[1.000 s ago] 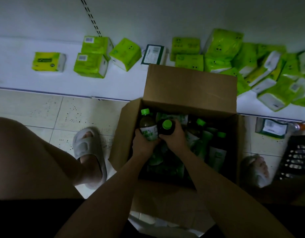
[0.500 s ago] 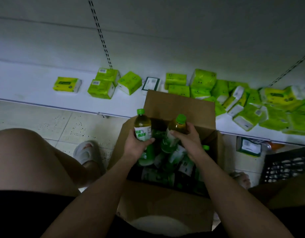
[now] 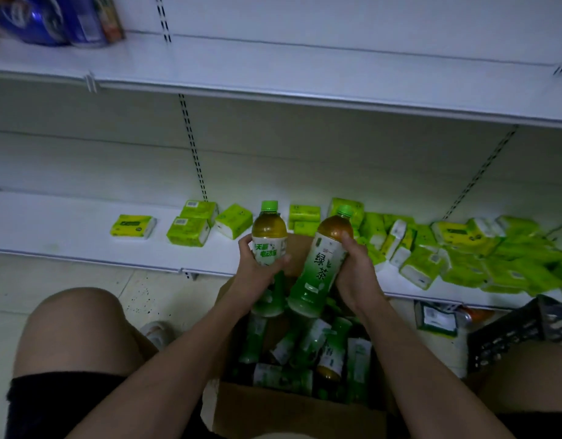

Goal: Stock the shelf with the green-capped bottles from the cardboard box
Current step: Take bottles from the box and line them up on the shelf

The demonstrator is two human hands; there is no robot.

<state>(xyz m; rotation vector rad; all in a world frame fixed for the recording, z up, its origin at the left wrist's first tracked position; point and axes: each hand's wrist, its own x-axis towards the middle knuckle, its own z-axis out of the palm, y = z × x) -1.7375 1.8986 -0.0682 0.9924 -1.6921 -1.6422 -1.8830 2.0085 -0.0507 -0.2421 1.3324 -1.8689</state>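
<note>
My left hand [image 3: 257, 274] grips a green-capped tea bottle [image 3: 268, 237] upright by its label. My right hand [image 3: 357, 274] grips a second green-capped bottle [image 3: 320, 264], tilted slightly to the right. Both bottles are held above the open cardboard box [image 3: 292, 413] on the floor between my knees. Several more green-capped bottles [image 3: 305, 350] lie jumbled inside the box. The white bottom shelf [image 3: 67, 229] runs just beyond the box, and a bare white upper shelf [image 3: 305, 77] spans above it.
Green tissue packs [image 3: 191, 228] sit on the bottom shelf, with a heap of them [image 3: 482, 255] to the right. A black plastic crate [image 3: 520, 331] stands at the right on the floor. Blue packages [image 3: 51, 17] sit at the upper shelf's left end.
Both hands lifted their bottles up out of the box to the level of the bottom shelf. The view tilted up, bringing the upper shelf into sight.
</note>
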